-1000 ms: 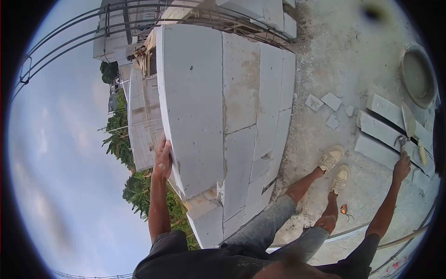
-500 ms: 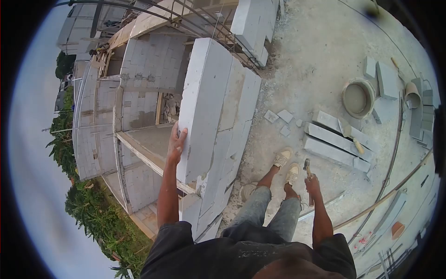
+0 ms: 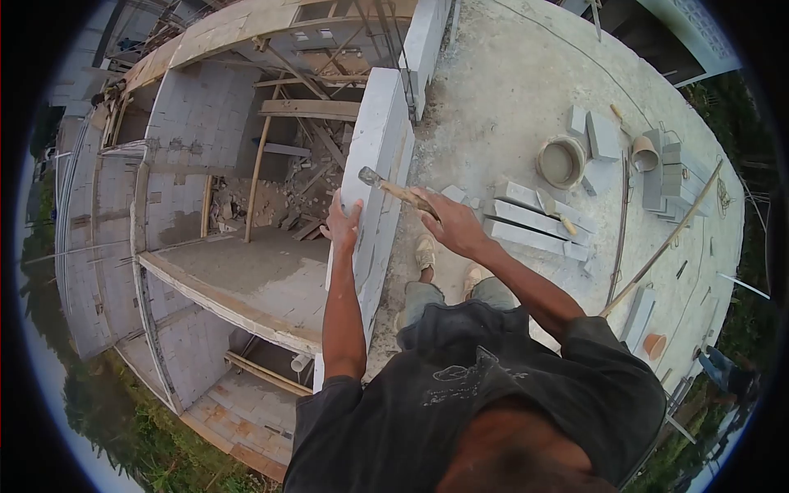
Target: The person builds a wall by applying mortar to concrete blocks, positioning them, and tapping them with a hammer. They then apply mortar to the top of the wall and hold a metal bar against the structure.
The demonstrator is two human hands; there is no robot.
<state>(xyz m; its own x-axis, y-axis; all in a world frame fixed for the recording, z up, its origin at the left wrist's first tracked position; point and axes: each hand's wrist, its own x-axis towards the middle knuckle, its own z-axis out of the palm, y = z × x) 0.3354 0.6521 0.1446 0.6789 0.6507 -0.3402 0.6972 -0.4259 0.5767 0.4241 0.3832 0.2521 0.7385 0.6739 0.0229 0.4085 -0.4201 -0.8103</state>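
Observation:
A wall of white blocks (image 3: 374,135) stands in front of me, slightly left of the middle. My left hand (image 3: 342,222) rests on the outer side of its top block, thumb and fingers spread. My right hand (image 3: 454,223) is wrapped round the wooden handle of a hammer (image 3: 394,191). The hammer's head is raised over the top of the wall, just above my left hand.
Cut blocks (image 3: 538,228) with a trowel (image 3: 557,211) on them lie on the floor at right, near a mortar bucket (image 3: 560,162). Left of the wall is a drop to a lower slab (image 3: 238,275). A person (image 3: 727,374) is at the far right.
My right hand has brought the hammer up from beside my leg to over the wall. The view has shifted, and my left hand remains at the block.

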